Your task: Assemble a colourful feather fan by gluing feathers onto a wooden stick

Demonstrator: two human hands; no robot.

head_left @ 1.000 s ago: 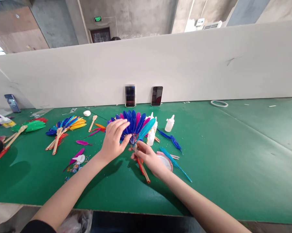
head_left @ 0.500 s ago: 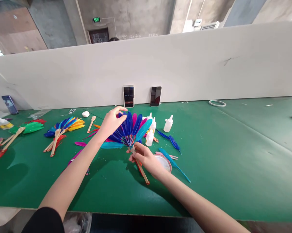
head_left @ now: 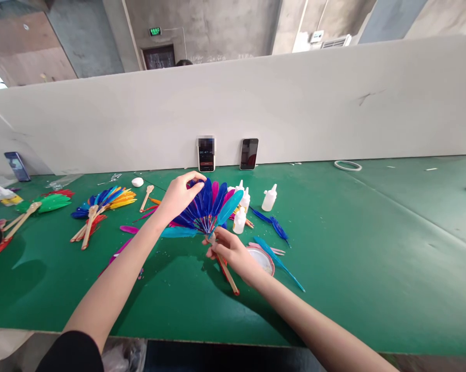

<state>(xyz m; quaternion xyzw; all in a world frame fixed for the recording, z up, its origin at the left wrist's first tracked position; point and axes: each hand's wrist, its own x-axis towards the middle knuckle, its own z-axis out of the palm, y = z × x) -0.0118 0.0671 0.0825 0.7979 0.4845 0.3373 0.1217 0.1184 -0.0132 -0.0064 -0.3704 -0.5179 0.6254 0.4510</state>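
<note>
A feather fan (head_left: 206,201) of dark blue, magenta and turquoise feathers is spread upright in front of me. My right hand (head_left: 231,249) is closed around its base, where the quills meet the wooden handle (head_left: 229,276). At the upper left of the fan, my left hand (head_left: 182,194) pinches the tip of a dark blue feather between thumb and fingers. Left of the base, a turquoise feather (head_left: 179,232) sticks out sideways. Close behind the fan stand several small white glue bottles (head_left: 239,220). A round shallow dish (head_left: 262,259) lies partly hidden behind my right wrist.
Two phones (head_left: 249,154) lean against the white partition (head_left: 314,108). On the green table (head_left: 353,248) lie loose blue feathers (head_left: 279,230), a turquoise feather (head_left: 281,263) and a white ring (head_left: 347,166). Other feather fans (head_left: 105,199) with wooden handles lie at left.
The fingertips of my left hand have drawn closer together on the blue feather tip. My right hand keeps the same hold on the fan's base.
</note>
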